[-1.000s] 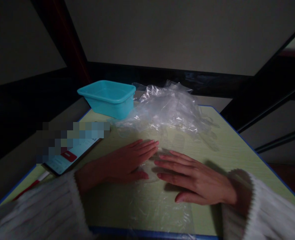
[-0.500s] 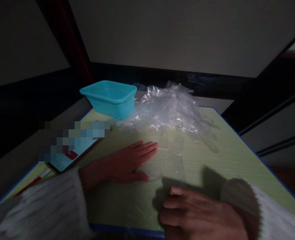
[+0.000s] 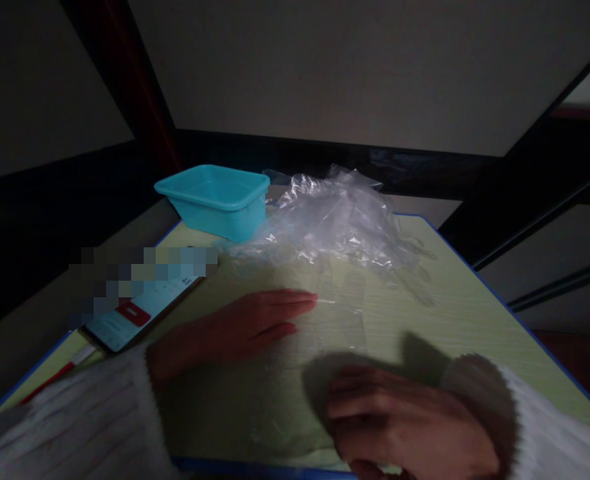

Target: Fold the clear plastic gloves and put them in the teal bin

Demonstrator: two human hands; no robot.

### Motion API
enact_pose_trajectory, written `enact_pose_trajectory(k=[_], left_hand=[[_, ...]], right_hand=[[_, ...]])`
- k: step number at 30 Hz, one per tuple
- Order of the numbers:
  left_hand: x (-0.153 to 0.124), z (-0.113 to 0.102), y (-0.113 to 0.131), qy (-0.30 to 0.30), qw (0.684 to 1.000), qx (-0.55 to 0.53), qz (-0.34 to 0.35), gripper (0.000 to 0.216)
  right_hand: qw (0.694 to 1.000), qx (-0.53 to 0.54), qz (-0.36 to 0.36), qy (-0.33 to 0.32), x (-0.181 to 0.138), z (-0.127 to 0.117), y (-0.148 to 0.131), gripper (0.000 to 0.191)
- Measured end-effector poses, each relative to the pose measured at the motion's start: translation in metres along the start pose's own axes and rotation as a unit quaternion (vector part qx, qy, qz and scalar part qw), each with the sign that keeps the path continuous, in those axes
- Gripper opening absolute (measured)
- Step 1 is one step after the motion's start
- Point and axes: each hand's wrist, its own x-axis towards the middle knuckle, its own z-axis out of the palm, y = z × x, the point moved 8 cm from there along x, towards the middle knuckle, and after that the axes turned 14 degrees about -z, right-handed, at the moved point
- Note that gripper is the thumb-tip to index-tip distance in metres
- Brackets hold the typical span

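Observation:
My left hand (image 3: 247, 323) lies flat on the green table (image 3: 455, 300), fingers stretched out and pressed on a clear plastic glove (image 3: 335, 313) spread on the tabletop. Near the front edge my right hand (image 3: 399, 420) is raised a little, its fingers curled and closed; what they grip, if anything, is too dim to make out, though it lies over the near end of the clear plastic. Both wrists wear white knitted sleeves.
A teal plastic tub (image 3: 215, 200) stands at the back left of the table. Beside it is a heap of clear plastic gloves (image 3: 339, 220). A phone with a lit screen (image 3: 135, 313) lies at the left edge, a red and white pen (image 3: 59, 373) near it.
My right hand has drawn back from the middle of the plastic glove to the front edge and its fingers have curled. My left hand has stayed flat, its fingers now closer together.

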Motion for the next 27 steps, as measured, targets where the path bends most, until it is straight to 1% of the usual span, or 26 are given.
enact_pose_trajectory(k=[3, 7, 10, 12, 15, 18, 22, 27], left_hand=[[0.001, -0.005, -0.002, 0.005, 0.999, -0.044, -0.027, 0.038], [0.002, -0.014, -0.004, 0.011, 0.990, -0.127, -0.061, 0.034], [0.004, -0.014, -0.007, -0.022, 0.979, -0.181, -0.091, 0.034], [0.004, -0.010, -0.009, -0.065, 0.969, -0.213, -0.106, 0.031], [0.003, -0.004, -0.009, -0.114, 0.956, -0.248, -0.107, 0.030], [0.000, 0.000, -0.007, -0.146, 0.951, -0.255, -0.100, 0.031], [-0.005, 0.005, -0.002, -0.183, 0.943, -0.263, -0.093, 0.028], [-0.007, 0.007, 0.002, -0.222, 0.930, -0.280, -0.081, 0.026]], right_hand=[[0.996, 0.063, 0.024, 0.063, -0.004, -0.009, 0.007, 0.010], [0.976, 0.144, 0.075, 0.144, -0.016, -0.020, 0.019, 0.010], [0.960, 0.187, 0.119, 0.172, -0.025, -0.024, 0.027, 0.008], [0.953, 0.213, 0.136, 0.171, -0.028, -0.023, 0.029, 0.009], [0.945, 0.256, 0.135, 0.156, -0.027, -0.020, 0.029, 0.009], [0.938, 0.292, 0.122, 0.140, -0.023, -0.016, 0.026, 0.009], [0.928, 0.331, 0.118, 0.124, -0.019, -0.011, 0.023, 0.010], [0.908, 0.388, 0.109, 0.114, -0.016, -0.009, 0.018, 0.011]])
